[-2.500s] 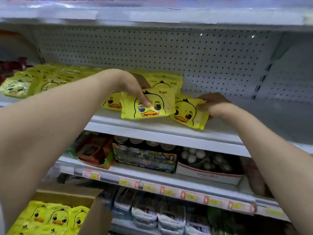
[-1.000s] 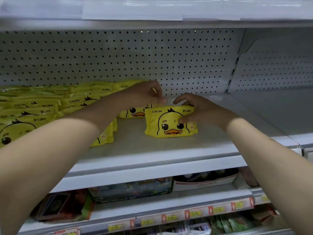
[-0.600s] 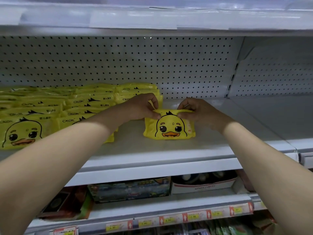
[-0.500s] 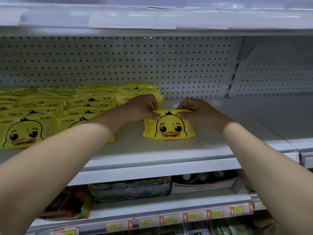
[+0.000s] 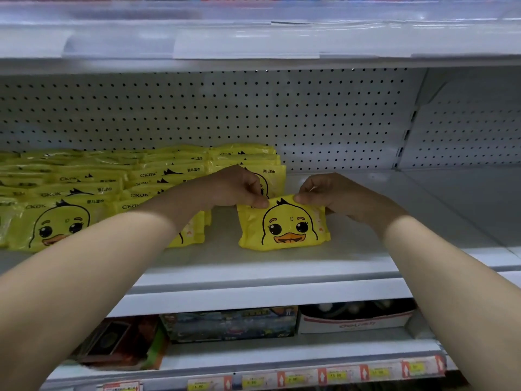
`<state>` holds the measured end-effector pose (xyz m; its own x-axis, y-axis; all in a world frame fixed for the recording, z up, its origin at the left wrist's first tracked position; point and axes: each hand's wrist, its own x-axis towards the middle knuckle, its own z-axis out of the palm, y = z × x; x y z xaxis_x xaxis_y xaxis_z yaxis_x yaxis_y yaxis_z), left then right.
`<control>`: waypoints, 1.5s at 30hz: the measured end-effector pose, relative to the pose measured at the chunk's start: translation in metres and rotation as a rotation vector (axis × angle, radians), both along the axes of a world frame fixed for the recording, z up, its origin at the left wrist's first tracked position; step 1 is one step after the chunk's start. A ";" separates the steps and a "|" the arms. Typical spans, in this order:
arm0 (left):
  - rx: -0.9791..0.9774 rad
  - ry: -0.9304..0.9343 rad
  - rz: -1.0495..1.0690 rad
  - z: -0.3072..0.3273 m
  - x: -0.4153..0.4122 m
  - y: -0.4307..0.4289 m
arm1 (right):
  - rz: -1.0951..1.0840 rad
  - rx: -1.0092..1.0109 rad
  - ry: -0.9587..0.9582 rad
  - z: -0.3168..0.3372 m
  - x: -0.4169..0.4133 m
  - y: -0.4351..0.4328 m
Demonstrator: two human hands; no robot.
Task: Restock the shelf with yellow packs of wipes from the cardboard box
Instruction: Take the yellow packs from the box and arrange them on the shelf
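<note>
A yellow pack of wipes [image 5: 284, 227] with a duck face stands upright on the white shelf [image 5: 352, 249], a little right of the middle. My left hand [image 5: 234, 187] pinches its top left edge. My right hand [image 5: 332, 193] pinches its top right edge. Rows of the same yellow packs [image 5: 112, 190] fill the shelf's left half, leaning back toward the pegboard. One more upright pack [image 5: 270, 179] stands just behind my left hand. The cardboard box is out of view.
The shelf's right part [image 5: 451, 198] is bare up to the pegboard back wall [image 5: 310, 114]. A shelf above [image 5: 253, 43] overhangs. Below, a lower shelf holds boxed goods [image 5: 231, 323] and a white carton [image 5: 355, 320], with price tags [image 5: 335, 375] along its edge.
Earlier I carried packs onto the shelf and stood one upright. Over the last half second both hands keep pinching its top edge; the pack has hardly moved.
</note>
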<state>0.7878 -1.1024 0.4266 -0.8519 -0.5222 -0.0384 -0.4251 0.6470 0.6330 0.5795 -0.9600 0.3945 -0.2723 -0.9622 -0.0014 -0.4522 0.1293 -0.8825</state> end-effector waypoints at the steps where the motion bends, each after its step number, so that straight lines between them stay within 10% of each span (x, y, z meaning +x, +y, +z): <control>1: -0.005 -0.001 0.004 0.000 0.002 -0.003 | 0.010 0.014 -0.023 0.000 0.001 -0.003; 26: -0.339 0.045 0.123 0.010 0.024 -0.063 | 0.035 -0.257 0.409 0.009 0.041 -0.079; 41: -0.253 0.113 0.120 0.009 0.024 -0.063 | -0.040 -0.170 0.064 0.009 0.023 -0.067; 45: -0.347 0.116 0.122 0.008 0.020 -0.061 | -0.164 -0.182 0.218 0.015 0.024 -0.069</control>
